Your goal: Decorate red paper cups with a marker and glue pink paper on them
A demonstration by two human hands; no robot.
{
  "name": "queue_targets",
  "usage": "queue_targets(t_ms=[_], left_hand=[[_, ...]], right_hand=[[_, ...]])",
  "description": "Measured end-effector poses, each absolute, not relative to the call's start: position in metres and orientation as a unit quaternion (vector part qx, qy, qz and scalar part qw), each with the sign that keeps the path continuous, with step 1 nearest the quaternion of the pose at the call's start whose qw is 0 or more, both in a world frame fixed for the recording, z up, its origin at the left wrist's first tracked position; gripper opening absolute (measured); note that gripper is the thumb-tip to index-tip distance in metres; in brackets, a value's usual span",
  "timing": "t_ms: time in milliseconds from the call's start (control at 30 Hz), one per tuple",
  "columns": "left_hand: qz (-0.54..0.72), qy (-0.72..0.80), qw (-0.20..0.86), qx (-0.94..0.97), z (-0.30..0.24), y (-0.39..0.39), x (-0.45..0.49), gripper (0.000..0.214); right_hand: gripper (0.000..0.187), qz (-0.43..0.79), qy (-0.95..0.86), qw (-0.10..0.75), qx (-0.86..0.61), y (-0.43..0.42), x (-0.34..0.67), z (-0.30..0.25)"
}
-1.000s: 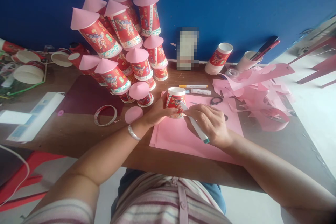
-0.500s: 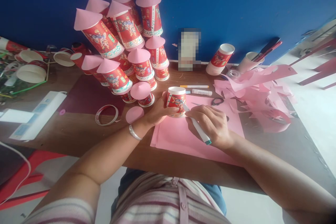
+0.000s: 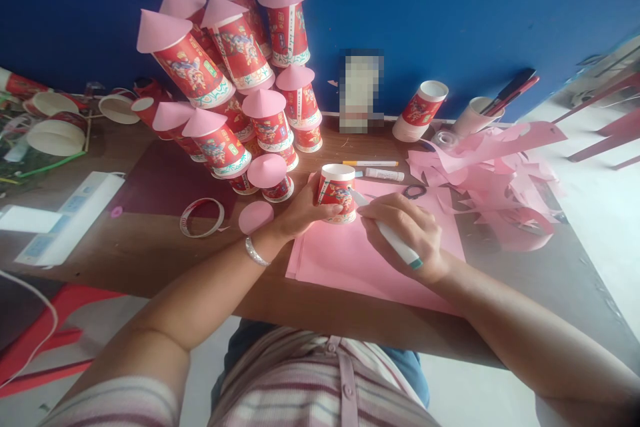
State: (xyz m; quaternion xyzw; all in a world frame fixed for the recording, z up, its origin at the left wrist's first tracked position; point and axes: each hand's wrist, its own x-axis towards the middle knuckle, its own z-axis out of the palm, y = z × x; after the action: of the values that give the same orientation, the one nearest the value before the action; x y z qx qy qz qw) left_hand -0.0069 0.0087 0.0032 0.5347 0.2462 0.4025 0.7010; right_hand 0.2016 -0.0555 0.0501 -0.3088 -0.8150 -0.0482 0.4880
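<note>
My left hand (image 3: 307, 210) is wrapped round a red patterned paper cup (image 3: 336, 195) with a white rim, which stands upright over the pink paper sheets (image 3: 360, 260). Between the fingers of my right hand (image 3: 407, 233) is a white marker pen (image 3: 397, 245) with a green end. Its tip points at the cup's right side; whether it touches I cannot tell. Left of the cup lies a pink paper disc (image 3: 256, 217). Just behind, a yellow-and-white pen (image 3: 370, 163), a glue stick (image 3: 384, 175) and dark-handled scissors (image 3: 414, 192) lie on the table.
Several red cups with pink paper cones (image 3: 225, 47) are stacked at the back left. Pink paper scraps (image 3: 500, 173) heap on the right, near a pen cup (image 3: 473, 117) and a red cup (image 3: 423, 110). A paper ring (image 3: 201, 217) and a white power strip (image 3: 70, 220) lie leftward.
My right hand has shifted slightly right, and the marker's green end has swung right and up. My left hand still holds the cup in nearly the same place.
</note>
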Motion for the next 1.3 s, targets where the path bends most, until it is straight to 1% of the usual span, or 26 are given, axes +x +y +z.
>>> queue_targets(t_ms=[67, 133, 367, 567, 1000, 1100, 1300], left_hand=[[0.399, 0.236, 0.708, 0.533, 0.005, 0.009, -0.006, 0.048], [0.394, 0.233, 0.71, 0.534, 0.005, 0.009, -0.006, 0.047], [0.403, 0.254, 0.698, 0.535, -0.002, 0.009, -0.008, 0.051], [0.402, 0.25, 0.693, 0.544, -0.008, 0.01, -0.009, 0.054], [0.38, 0.251, 0.71, 0.537, -0.006, 0.01, -0.009, 0.06], [0.38, 0.254, 0.711, 0.534, -0.006, 0.01, -0.009, 0.061], [0.404, 0.261, 0.705, 0.521, -0.006, 0.01, -0.009, 0.055]], right_hand=[[0.024, 0.01, -0.802, 0.498, -0.328, -0.057, 0.202, 0.052], [0.023, 0.033, -0.796, 0.502, -0.337, -0.058, 0.202, 0.052], [0.027, -0.093, -0.808, 0.475, -0.335, -0.06, 0.199, 0.044], [0.026, -0.143, -0.804, 0.467, -0.338, -0.058, 0.199, 0.047], [0.015, -0.126, -0.822, 0.458, -0.315, -0.055, 0.201, 0.047], [0.016, -0.129, -0.823, 0.455, -0.314, -0.054, 0.201, 0.046], [0.02, -0.125, -0.824, 0.457, -0.311, -0.053, 0.201, 0.043]])
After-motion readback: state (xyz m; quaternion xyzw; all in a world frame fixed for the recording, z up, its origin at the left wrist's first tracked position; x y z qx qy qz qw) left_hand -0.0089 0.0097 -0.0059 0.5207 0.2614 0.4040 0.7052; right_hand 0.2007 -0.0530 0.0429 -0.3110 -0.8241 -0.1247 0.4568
